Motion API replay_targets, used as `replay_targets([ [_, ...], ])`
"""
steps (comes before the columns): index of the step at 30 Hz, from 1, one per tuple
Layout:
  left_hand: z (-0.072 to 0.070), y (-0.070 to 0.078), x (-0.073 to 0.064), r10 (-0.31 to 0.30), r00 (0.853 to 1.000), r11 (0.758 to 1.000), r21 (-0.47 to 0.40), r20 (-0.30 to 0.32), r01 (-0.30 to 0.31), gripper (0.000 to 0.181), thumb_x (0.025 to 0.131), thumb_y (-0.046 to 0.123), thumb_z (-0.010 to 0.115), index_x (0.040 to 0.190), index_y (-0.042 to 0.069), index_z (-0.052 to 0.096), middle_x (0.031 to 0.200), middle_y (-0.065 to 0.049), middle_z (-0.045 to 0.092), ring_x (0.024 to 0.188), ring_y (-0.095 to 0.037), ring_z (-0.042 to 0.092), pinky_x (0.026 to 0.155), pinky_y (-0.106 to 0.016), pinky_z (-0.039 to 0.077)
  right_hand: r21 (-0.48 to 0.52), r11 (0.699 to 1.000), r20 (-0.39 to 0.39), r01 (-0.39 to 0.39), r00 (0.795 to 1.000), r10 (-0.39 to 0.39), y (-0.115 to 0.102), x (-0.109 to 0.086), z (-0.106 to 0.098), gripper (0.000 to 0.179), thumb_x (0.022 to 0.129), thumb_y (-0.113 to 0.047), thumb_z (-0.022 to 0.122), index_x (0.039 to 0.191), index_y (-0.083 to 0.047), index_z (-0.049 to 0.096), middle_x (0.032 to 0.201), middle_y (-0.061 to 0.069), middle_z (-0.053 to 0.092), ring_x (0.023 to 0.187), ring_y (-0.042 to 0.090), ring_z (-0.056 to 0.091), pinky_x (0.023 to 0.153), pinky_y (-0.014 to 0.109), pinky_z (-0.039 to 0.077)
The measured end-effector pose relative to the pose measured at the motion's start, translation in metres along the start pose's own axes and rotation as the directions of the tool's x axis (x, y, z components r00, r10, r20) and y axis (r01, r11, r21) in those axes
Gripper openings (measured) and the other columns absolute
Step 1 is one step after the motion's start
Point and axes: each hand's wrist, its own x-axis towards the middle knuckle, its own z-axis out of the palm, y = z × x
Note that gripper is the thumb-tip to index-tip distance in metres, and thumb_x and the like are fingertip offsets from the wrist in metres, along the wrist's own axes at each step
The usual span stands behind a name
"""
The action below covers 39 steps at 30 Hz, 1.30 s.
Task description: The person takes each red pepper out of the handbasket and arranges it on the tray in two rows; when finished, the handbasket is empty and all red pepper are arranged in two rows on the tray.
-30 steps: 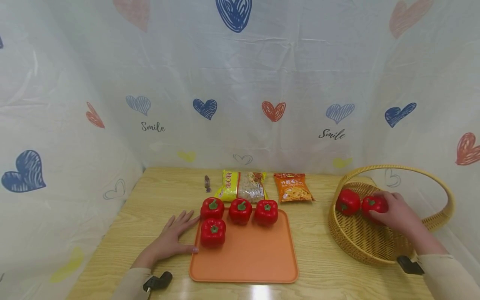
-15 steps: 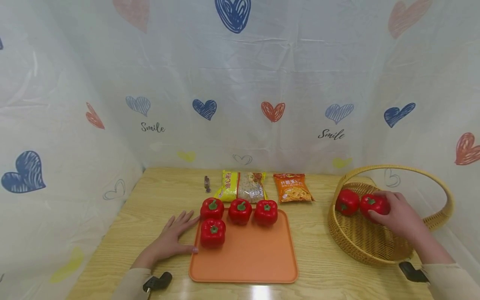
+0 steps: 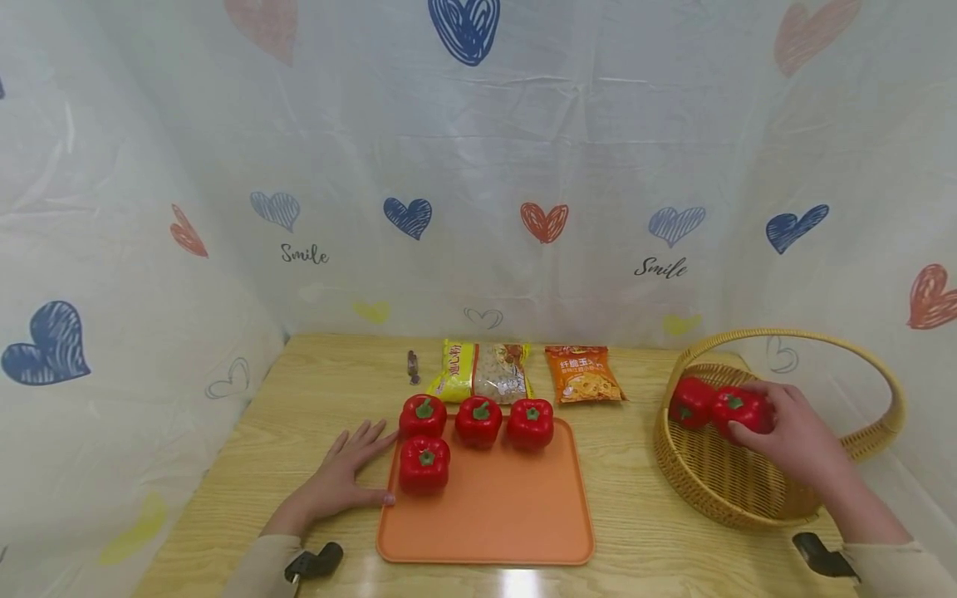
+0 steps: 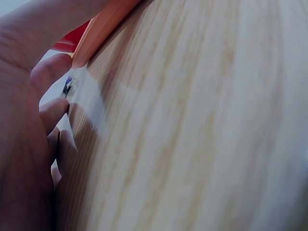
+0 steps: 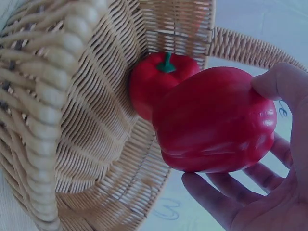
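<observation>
My right hand (image 3: 796,436) grips a red bell pepper (image 5: 216,120) over the wicker basket (image 3: 691,490), thumb on one side and fingers on the other. A second red bell pepper (image 5: 156,82) lies inside against the basket wall, partly behind the held one. At the left edge of the orange tray (image 3: 516,515) lies my left hand (image 3: 340,473), fingers spread, thumb tip at the rim. Several red bell peppers sit on that tray: a back row with a left one (image 3: 423,417), a middle one (image 3: 478,421) and a right one (image 3: 530,424), plus one in front (image 3: 424,463).
Behind the tray lie a yellow food bag (image 3: 486,371) and an orange snack bag (image 3: 586,374). A small dark wrapped item (image 3: 413,366) is left of them. The basket's tall handle (image 3: 807,334) arches over its opening. A heart-printed curtain (image 3: 478,274) encloses the table.
The held bell pepper has lifted slightly and shifted left, now overlapping the other pepper in the basket. My left hand and the tray have stayed put.
</observation>
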Motion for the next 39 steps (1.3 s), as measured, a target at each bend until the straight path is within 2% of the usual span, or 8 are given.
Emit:
replay_targets([
  [8,0.0,0.0,0.0,-0.002,1.0,1.0,-0.002,0.002,0.002,0.097,0.074,0.055,0.084,0.156,0.02,0.045,0.164,-0.018,0.03,0.153,-0.046,0.014,0.119,-0.065,0.0,0.016,1.0,-0.019,-0.003,1.0,0.003,-0.006,-0.005,0.002,0.074,0.091,-0.038,0.077,0.142,0.004,0.043,0.129,0.035,0.04,0.098,0.05,0.054,0.074,0.064,0.056],
  [17,0.0,0.002,0.0,0.011,1.0,1.0,0.008,-0.003,-0.011,0.096,0.075,0.055,0.084,0.155,0.02,0.046,0.163,-0.02,0.032,0.152,-0.047,0.015,0.118,-0.067,0.002,0.05,0.999,-0.027,-0.003,1.0,0.004,-0.015,-0.011,0.002,0.072,0.091,-0.036,0.077,0.144,0.001,0.043,0.13,0.034,0.041,0.102,0.053,0.056,0.073,0.062,0.057],
  [26,-0.001,0.004,-0.001,0.026,1.0,1.0,0.008,-0.017,-0.026,0.094,0.075,0.054,0.084,0.155,0.019,0.046,0.162,-0.022,0.033,0.15,-0.05,0.017,0.117,-0.068,0.003,0.095,0.994,-0.07,0.049,0.997,-0.042,-0.033,-0.017,0.005,0.068,0.088,-0.026,0.081,0.142,0.0,0.046,0.131,0.031,0.044,0.101,0.05,0.059,0.072,0.056,0.06],
  [29,-0.001,0.003,-0.001,0.027,1.0,1.0,0.009,-0.015,-0.027,0.094,0.076,0.054,0.084,0.155,0.019,0.047,0.162,-0.022,0.033,0.15,-0.051,0.017,0.116,-0.068,0.004,0.116,0.99,-0.084,0.086,0.994,-0.077,-0.038,-0.018,0.006,0.066,0.087,-0.021,0.082,0.14,0.0,0.048,0.13,0.028,0.046,0.104,0.049,0.059,0.072,0.048,0.062],
  [32,-0.001,0.002,-0.001,0.016,1.0,1.0,0.007,-0.003,-0.016,0.095,0.075,0.055,0.084,0.155,0.02,0.046,0.163,-0.02,0.032,0.151,-0.048,0.016,0.117,-0.068,0.002,0.132,0.984,-0.098,0.118,0.99,-0.105,-0.043,-0.02,0.008,0.065,0.087,-0.019,0.082,0.139,0.0,0.049,0.128,0.024,0.048,0.105,0.046,0.059,0.071,0.033,0.062],
  [35,-0.001,0.002,0.0,0.013,1.0,1.0,0.012,0.002,-0.013,0.095,0.075,0.055,0.083,0.155,0.02,0.045,0.163,-0.02,0.031,0.152,-0.048,0.015,0.117,-0.068,0.002,0.143,0.981,-0.109,0.132,0.987,-0.117,-0.048,-0.022,0.01,0.064,0.086,-0.018,0.082,0.138,0.0,0.05,0.127,0.022,0.048,0.105,0.044,0.059,0.07,0.019,0.058],
  [38,-0.001,0.002,-0.001,0.018,1.0,1.0,0.012,-0.002,-0.018,0.095,0.076,0.055,0.084,0.155,0.019,0.046,0.162,-0.022,0.032,0.151,-0.05,0.016,0.116,-0.069,0.002,0.144,0.979,-0.12,0.146,0.984,-0.129,-0.053,-0.023,0.014,0.063,0.085,-0.017,0.084,0.137,-0.003,0.051,0.127,0.019,0.049,0.106,0.042,0.059,0.071,0.016,0.056],
  [39,-0.001,0.003,-0.001,0.02,1.0,1.0,0.012,-0.004,-0.02,0.095,0.076,0.054,0.084,0.155,0.019,0.046,0.162,-0.022,0.032,0.151,-0.05,0.016,0.116,-0.07,0.002,0.147,0.977,-0.122,0.153,0.983,-0.135,-0.055,-0.024,0.015,0.063,0.084,-0.016,0.084,0.137,-0.003,0.051,0.127,0.019,0.05,0.107,0.042,0.058,0.073,0.02,0.059],
])
